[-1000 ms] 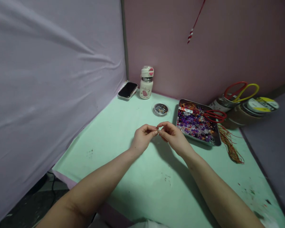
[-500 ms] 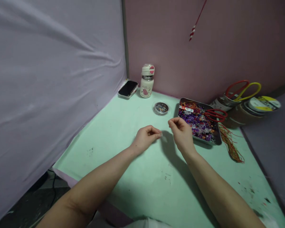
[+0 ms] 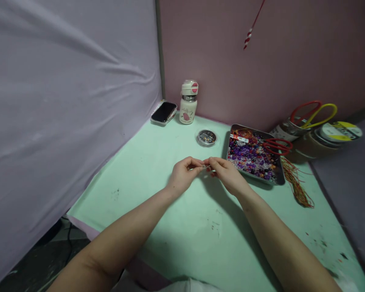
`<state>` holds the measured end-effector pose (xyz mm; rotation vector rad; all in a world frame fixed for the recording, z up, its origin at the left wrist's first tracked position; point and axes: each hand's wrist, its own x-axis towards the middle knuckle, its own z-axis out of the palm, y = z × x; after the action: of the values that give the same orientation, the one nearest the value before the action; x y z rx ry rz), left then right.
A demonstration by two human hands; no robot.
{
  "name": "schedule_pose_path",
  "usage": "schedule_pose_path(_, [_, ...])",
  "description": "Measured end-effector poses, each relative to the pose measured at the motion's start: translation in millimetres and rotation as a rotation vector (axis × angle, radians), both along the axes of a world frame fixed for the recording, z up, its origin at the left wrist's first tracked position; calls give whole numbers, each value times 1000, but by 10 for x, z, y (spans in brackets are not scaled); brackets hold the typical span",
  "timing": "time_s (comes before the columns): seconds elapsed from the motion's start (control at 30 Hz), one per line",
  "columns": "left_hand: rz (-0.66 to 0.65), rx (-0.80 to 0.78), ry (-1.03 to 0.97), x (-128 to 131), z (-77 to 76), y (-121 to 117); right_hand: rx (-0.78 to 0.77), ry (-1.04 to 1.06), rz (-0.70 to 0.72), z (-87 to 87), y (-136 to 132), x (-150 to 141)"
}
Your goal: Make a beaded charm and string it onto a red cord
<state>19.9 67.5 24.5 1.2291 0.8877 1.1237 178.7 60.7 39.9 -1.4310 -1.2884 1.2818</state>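
Above the middle of the pale green table, my left hand is closed in a pinch. My right hand pinches too, and its fingertips meet those of the left. Something tiny and pale lies between the fingertips, too small to name. Just right of my right hand stands a metal tray full of purple, red, orange and clear beads. Beyond the hands sits a small round clear case with tiny dark and shiny pieces.
Red-handled scissors rest across the tray's far right corner. Jars stand behind it, one holding red and yellow handles. A bundle of cords lies right of the tray. A bottle and a phone are at the back.
My right hand has moved left and slightly down, so its fingertips now meet those of my left hand. My left hand has hardly moved.
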Motion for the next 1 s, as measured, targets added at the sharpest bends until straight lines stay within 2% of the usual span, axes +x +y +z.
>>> schedule_pose_path(0.2, [62,188,174,-18,14,-20,74,-58,18,10,-13,-13])
schedule_pose_path(0.3, [60,219,266,-23,41,-29,105,-46,26,-13,-12,-26])
schedule_pose_path(0.4, [62,228,278,-21,34,-26,121,18,-42,-33,-15,-47])
schedule_pose_path(0.5, [91,229,222,-20,-9,-5,66,123,-86,-29,-21,-63])
schedule_pose_path(0.63, [130,199,163,-24,-57,31,-38,225,-63,4,-23,-64])
schedule_pose_path(0.8, [158,167,137,-24,-53,55,-55,312,-46,16,-17,-53])
schedule_pose_path(1.0, [106,-97,-19,-11,-74,69,-93,373,-69,-18,-2,-54])
